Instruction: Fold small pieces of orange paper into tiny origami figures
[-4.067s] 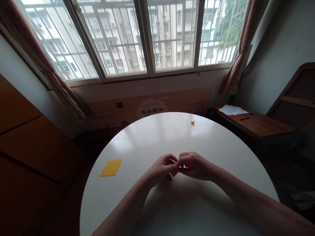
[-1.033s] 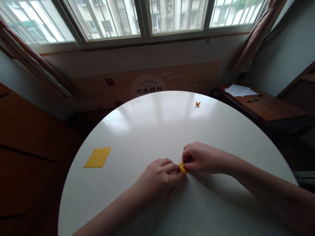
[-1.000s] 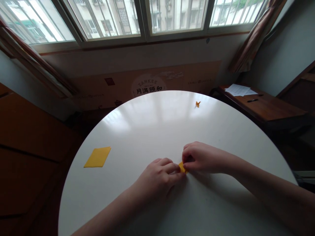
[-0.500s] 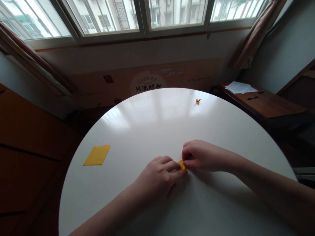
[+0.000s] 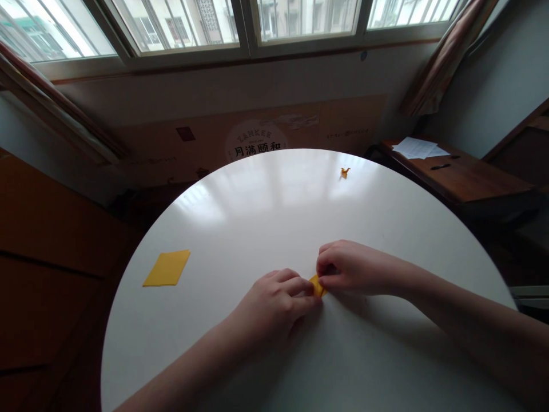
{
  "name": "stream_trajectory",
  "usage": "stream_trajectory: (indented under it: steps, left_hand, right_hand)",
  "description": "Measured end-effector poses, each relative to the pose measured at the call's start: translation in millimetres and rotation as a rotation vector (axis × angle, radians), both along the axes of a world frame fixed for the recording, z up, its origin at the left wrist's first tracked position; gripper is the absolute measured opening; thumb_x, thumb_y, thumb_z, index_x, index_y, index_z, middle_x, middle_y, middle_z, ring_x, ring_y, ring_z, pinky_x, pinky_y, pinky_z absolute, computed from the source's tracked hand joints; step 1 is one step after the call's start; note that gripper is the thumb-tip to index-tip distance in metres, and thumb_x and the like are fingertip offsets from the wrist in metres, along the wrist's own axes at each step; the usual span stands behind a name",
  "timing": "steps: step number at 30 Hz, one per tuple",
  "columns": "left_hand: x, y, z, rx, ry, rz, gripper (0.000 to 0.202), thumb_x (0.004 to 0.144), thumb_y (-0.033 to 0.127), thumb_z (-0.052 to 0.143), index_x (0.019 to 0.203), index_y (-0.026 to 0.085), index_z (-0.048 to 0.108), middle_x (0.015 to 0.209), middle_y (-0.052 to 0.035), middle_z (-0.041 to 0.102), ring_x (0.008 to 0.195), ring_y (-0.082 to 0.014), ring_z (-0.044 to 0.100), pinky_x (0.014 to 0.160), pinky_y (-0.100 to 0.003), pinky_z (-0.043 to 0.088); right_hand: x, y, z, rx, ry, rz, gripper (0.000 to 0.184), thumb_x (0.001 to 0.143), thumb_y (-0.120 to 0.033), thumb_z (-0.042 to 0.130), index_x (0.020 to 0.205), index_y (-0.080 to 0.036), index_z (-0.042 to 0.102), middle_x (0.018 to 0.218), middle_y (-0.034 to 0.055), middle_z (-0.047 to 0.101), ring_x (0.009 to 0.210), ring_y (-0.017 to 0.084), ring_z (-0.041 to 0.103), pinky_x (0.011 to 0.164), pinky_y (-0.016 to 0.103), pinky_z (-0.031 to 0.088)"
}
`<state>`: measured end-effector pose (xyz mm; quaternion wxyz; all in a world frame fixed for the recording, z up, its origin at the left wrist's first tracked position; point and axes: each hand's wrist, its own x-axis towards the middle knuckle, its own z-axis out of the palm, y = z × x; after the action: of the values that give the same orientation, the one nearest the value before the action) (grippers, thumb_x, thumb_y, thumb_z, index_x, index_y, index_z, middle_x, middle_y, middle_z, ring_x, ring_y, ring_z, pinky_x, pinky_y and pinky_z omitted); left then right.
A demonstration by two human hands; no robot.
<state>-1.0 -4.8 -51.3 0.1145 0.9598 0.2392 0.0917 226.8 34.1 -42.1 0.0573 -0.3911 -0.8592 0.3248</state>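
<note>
A small piece of yellow folded paper (image 5: 318, 285) lies on the white round table (image 5: 257, 229), mostly covered by my fingers. My left hand (image 5: 283, 297) is closed on its left side, the fingertips pressing it against the tabletop. From the right, my right hand (image 5: 338, 266) pinches the paper's edge between thumb and curled fingers. The folds under the fingertips are hidden. Off to the left rests a stack of yellow paper sheets (image 5: 167, 268). A small folded paper crane (image 5: 345, 173) stands near the table's far edge.
Beyond the table a large cardboard panel (image 5: 206, 137) with printed writing leans below the window (image 5: 189, 26). On the right a brown wooden desk (image 5: 484, 180) carries white papers (image 5: 418, 147) and a dark pen (image 5: 440, 166). A wooden cabinet (image 5: 47, 309) stands at left.
My left hand has slid slightly left, so a bit more of the yellow folded paper shows between the hands. The right hand keeps its pinch. The whole view has shifted a little.
</note>
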Motion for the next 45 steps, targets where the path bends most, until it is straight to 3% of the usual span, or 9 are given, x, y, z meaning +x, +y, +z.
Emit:
stream_trajectory:
  steps: [7, 14, 40, 45]
  left_hand:
    - [-1.2, -0.5, 6.3, -0.067, -0.029, 0.000, 0.021, 0.093, 0.013, 0.053, 0.106, 0.021, 0.067, 0.108, -0.0035, 0.074, 0.100, -0.0212, 0.066, 0.092, -0.037, 0.052]
    - [1.0, 1.3, 0.8, 0.008, 0.028, 0.018, 0.036, 0.096, 0.018, 0.051, 0.131, 0.020, 0.059, 0.117, -0.0064, 0.071, 0.102, -0.0237, 0.064, 0.088, -0.039, 0.054]
    - [-3.2, 0.9, -1.4, -0.004, 0.031, -0.007, 0.030, 0.098, 0.019, 0.050, 0.123, 0.023, 0.065, 0.121, -0.0016, 0.071, 0.102, -0.0231, 0.063, 0.087, -0.039, 0.054]
    - [-2.4, 0.6, -2.8, -0.010, 0.029, -0.007, 0.039, 0.095, 0.017, 0.049, 0.133, 0.020, 0.057, 0.117, -0.0045, 0.071, 0.099, -0.0237, 0.063, 0.086, -0.040, 0.054]
  right_hand:
    - [0.2, -0.9, 1.6, 0.006, 0.004, -0.004, 0.016, 0.083, -0.028, 0.063, 0.082, -0.018, 0.076, 0.084, 0.0043, 0.072, 0.074, 0.018, 0.063, 0.065, 0.026, 0.043]
    - [0.8, -0.8, -2.1, 0.035, 0.013, -0.007, 0.014, 0.081, -0.023, 0.062, 0.080, -0.018, 0.075, 0.082, 0.0035, 0.071, 0.073, 0.017, 0.062, 0.063, 0.026, 0.042]
    - [1.9, -0.2, -4.6, 0.040, 0.032, 0.004, 0.013, 0.084, -0.024, 0.063, 0.081, -0.019, 0.074, 0.083, 0.0023, 0.071, 0.074, 0.016, 0.062, 0.063, 0.025, 0.041]
    - [0.8, -1.8, -3.4, 0.044, 0.025, -0.018, 0.011, 0.082, -0.022, 0.063, 0.080, -0.019, 0.074, 0.082, 0.0022, 0.070, 0.074, 0.016, 0.062, 0.063, 0.024, 0.041]
